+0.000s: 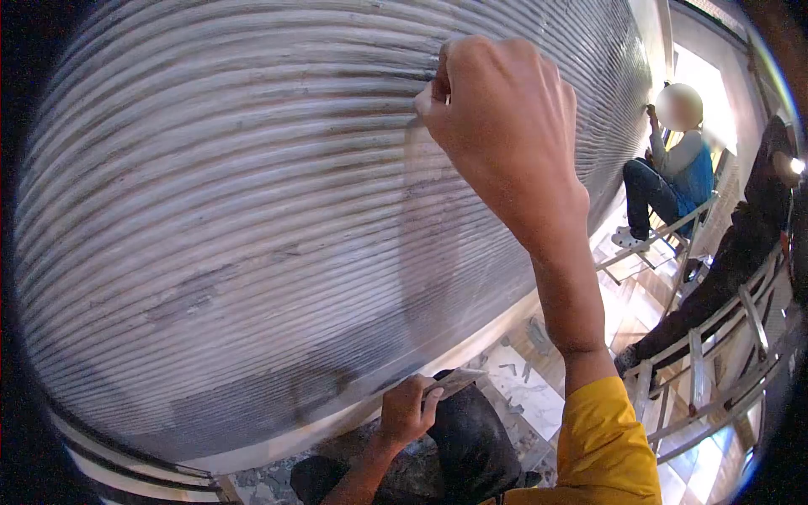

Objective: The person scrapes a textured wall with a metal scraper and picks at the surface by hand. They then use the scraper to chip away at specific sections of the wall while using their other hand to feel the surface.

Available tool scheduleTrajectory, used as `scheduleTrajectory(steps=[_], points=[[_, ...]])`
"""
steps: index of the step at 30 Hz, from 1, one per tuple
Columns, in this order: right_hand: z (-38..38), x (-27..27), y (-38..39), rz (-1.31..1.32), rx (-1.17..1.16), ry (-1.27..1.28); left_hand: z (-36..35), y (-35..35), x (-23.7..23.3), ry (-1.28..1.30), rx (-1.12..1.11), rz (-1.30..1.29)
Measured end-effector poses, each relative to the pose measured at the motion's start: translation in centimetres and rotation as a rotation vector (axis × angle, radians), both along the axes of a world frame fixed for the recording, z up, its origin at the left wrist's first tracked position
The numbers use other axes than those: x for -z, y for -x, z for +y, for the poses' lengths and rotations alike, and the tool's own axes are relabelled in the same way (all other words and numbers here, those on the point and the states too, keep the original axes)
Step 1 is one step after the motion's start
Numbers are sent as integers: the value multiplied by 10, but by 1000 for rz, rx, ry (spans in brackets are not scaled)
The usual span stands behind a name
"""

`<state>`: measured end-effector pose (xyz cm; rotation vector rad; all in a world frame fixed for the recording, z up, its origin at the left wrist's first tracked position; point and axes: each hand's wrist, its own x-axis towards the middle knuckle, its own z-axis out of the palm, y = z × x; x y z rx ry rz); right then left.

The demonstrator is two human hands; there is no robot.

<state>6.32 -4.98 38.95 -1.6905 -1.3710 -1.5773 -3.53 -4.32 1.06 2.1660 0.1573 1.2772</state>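
A large grey wall [252,202] with ridges running lengthwise fills most of the view. My right hand [509,118] is raised against its upper part, fingers curled in and thumb pressed to them. Whatever those fingers hold, if anything, is hidden behind the hand. Low down, close to my knees, my left hand [408,412] grips a thin flat piece [459,381], pale and straight-edged, that points to the right. Its exact kind does not show. Smudged lighter and darker patches mark the ridges between the two hands.
Another person [673,168] in a blue vest sits on a metal stepladder [656,236] farther along the wall, one hand at the ridges. A dark-clothed person [732,252] is at the right, near a larger ladder [697,370]. Broken grey scraps [513,370] litter the floor.
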Motion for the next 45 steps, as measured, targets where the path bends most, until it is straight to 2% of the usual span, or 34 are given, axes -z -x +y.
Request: scheduleTrajectory(steps=[2,5,8,10,14,16,19,26,31,39,42,45], points=[[5,-2,0,-3,4,-3,1,-4,1,-47,2,-42],[10,-2,-12,-16,-131,55,0,-1,-4,-28,3,8],[14,1,-17,2,-232,-3,1,-1,0,10,35,56],[15,4,-21,141,-319,-48,0,1,1,10,8,65],[8,6,-39,137,-313,-162,1,5,3,-25,-71,76],[-2,5,-48,249,-425,-267,2,4,2,-15,-79,51],[-8,11,-47,355,-519,-168,4,3,5,8,-77,35],[-5,14,-41,227,-502,-50,6,-7,12,42,-64,108],[-15,13,-57,280,-404,-110,5,-13,11,100,-62,69],[-5,23,-86,204,-585,-61,5,-25,7,31,-112,-7],[-3,18,-91,218,-575,-63,0,-34,-6,78,-50,-52],[-6,11,-89,160,-548,2,-4,-40,4,88,24,-45]])
